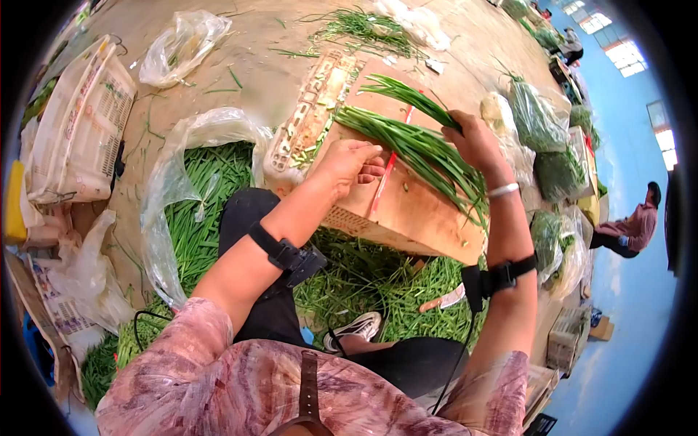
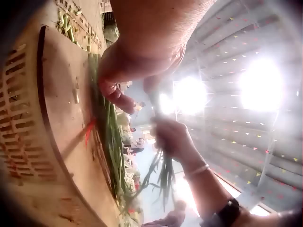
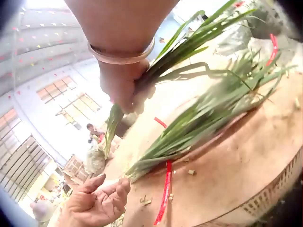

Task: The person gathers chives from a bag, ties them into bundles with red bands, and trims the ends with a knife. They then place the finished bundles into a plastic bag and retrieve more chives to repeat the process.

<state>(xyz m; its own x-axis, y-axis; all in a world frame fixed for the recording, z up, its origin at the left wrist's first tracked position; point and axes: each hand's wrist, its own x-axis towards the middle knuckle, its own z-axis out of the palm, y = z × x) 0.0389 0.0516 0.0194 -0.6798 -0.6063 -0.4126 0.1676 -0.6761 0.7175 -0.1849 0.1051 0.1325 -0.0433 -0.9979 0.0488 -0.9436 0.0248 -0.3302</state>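
My right hand (image 1: 478, 142) grips a bunch of long green stalks (image 1: 407, 94), held above the board. On the board (image 1: 429, 218) lies a second, larger bunch (image 1: 418, 149), across a red strip (image 1: 383, 185). My left hand (image 1: 350, 166) is beside the left end of that lying bunch. In the right wrist view the left hand (image 3: 97, 202) has its palm turned up and fingers loosely bent, holding nothing. The left wrist view shows the right hand (image 2: 175, 139) round the stalks, whose leafy ends hang down (image 2: 165, 177).
An upturned-looking crate edge (image 1: 305, 116) with cut bits borders the board. An open plastic bag (image 1: 156, 211) of greens stands at left. Below the board, a knife (image 1: 445, 299) lies on loose greens. Filled bags (image 1: 542, 116) line the right, where a person (image 1: 631, 225) is visible.
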